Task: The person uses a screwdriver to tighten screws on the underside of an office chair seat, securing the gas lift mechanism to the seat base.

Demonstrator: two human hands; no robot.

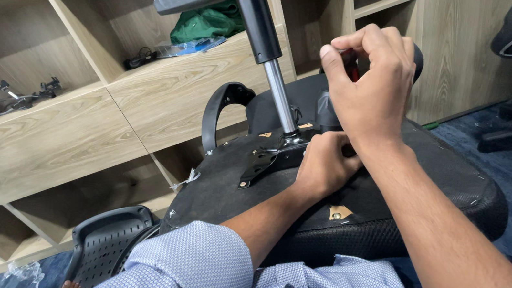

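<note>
Screwdriver handle [352,63], red and black, sits in my right hand [370,89], whose grip is closed around it above the upturned chair seat [434,179]. My left hand [322,165] is curled tight at the metal mounting plate [267,158] under the gas-lift column [272,61]; what it holds I cannot tell. Wooden shelves [109,119] stand behind.

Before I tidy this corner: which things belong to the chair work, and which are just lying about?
In hand:
- upturned chair seat, underside up
- metal plate and gas-lift column
- dark-handled tool gripped by the right hand
- left hand steadying at the plate

Lying about:
- green cloth on the shelf
- small metal parts on the wooden shelves
- loose armrest, lower left
</note>
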